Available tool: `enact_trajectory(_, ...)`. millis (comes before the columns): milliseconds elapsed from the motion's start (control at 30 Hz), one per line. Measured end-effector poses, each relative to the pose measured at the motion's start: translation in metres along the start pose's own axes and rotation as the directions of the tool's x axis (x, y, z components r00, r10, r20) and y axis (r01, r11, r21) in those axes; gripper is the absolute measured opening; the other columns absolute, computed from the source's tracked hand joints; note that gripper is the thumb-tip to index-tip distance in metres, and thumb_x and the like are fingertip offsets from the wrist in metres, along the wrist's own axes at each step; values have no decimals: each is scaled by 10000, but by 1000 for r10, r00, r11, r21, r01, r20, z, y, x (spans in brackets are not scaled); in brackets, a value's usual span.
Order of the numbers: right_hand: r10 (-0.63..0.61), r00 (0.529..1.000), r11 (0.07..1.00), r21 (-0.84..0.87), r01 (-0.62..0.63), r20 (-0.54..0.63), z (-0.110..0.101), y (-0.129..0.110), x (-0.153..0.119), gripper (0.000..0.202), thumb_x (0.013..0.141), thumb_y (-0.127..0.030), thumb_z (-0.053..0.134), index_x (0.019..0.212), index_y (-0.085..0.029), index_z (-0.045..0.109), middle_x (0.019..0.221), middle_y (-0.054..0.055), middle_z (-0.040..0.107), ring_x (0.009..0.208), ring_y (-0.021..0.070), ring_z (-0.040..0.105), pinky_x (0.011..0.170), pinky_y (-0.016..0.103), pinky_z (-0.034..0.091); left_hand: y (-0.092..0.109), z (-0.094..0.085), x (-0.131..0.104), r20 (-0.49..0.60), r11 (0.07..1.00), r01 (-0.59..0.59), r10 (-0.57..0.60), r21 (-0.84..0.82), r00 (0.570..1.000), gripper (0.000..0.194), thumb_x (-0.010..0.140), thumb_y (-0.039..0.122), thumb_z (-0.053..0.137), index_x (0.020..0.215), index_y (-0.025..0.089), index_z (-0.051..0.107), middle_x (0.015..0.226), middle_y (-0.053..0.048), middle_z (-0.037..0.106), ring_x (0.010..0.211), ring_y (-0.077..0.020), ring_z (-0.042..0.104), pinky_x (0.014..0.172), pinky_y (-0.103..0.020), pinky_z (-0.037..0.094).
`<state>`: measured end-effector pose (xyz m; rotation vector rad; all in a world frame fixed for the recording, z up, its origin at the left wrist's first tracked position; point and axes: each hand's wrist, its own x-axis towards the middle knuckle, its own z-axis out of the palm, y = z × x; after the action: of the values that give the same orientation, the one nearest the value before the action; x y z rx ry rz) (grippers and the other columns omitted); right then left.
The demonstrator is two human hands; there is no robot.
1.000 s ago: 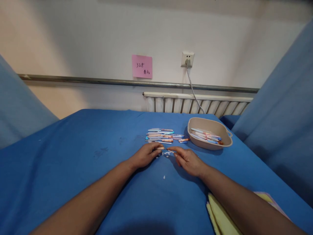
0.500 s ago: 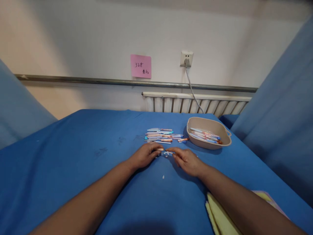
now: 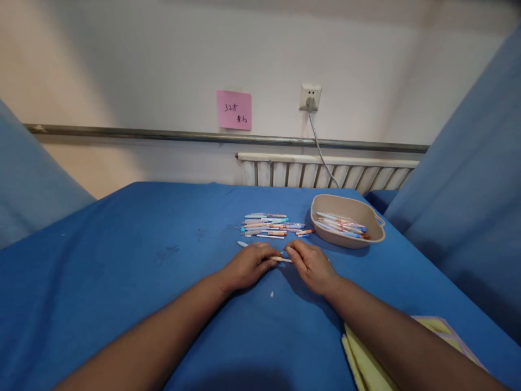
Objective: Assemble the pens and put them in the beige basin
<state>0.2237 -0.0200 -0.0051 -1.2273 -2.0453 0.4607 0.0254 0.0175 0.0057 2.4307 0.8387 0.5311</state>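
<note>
Two bare hands work close together over the bench (image 3: 244,339), and what has just changed is how they meet: half a second ago they were closing in over loose white bits, and now one thin pale stick (image 3: 283,259) runs across the small gap between them. The left hand (image 3: 246,267) has its fingers narrow, pinched on one end of that stick. The right hand (image 3: 315,271) has thumb and forefinger drawn near each other at the far end; whether they grip it I cannot tell. A pale pen-like tip (image 3: 242,244) now pokes out beyond the left hand, its other end hidden. Most of the white bits no longer show, perhaps just covered by the hands, though one white chip (image 3: 272,294) lies apart, nearer the body. So the stick seems better steadied than before, while the bits are harder to watch. Past the hands sits a loose bunch of pens (image 3: 266,225), with short coloured pieces (image 3: 305,233) at its right end, just beside a beige tub (image 3: 345,206) holding more pens (image 3: 344,225). A yellow cloth (image 3: 366,361) lies partly under the right forearm.
</note>
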Motion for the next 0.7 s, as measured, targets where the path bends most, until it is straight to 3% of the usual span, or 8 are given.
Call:
enact_trajectory(100,-5,995,993,120,17,-99,3,-3,1,299,945,-354,310,932,-193,561,871,49,614,816,160,573,740,271,416,12,7,0,55,997,1,3,-74,998,187,892,254,447,952,207,618,887,-29,638,822,-179,569,737,-244,407)
enact_trajectory(267,24,998,941,339,-1,-63,6,-5,0,367,943,-422,286,999,-187,562,929,63,622,872,165,581,787,285,442,32,21,-4,149,983,23,5,-184,989,214,913,259,396,983,199,589,846,-27,637,763,-163,573,715,-237,423)
enact_trajectory(433,65,998,891,451,-52,-13,9,-8,-4,432,928,-492,268,995,-194,574,929,63,636,872,170,593,789,302,457,45,27,-6,120,967,41,-10,-251,993,248,930,291,359,1040,185,554,917,-34,619,822,-158,552,764,-248,427)
enact_trajectory(567,68,998,842,536,-53,-8,7,-3,0,490,913,-539,255,1005,-187,584,924,71,641,867,177,596,769,310,460,43,24,-3,85,958,57,-34,-283,996,270,925,324,363,981,171,578,927,-28,609,853,-159,536,778,-244,418)
enact_trajectory(700,227,963,804,585,-102,-144,-16,5,13,479,868,-568,352,948,-162,593,830,64,637,732,162,590,649,281,451,31,18,0,42,952,134,-128,-275,991,315,917,362,354,900,153,590,779,1,574,706,-129,501,658,-209,403)
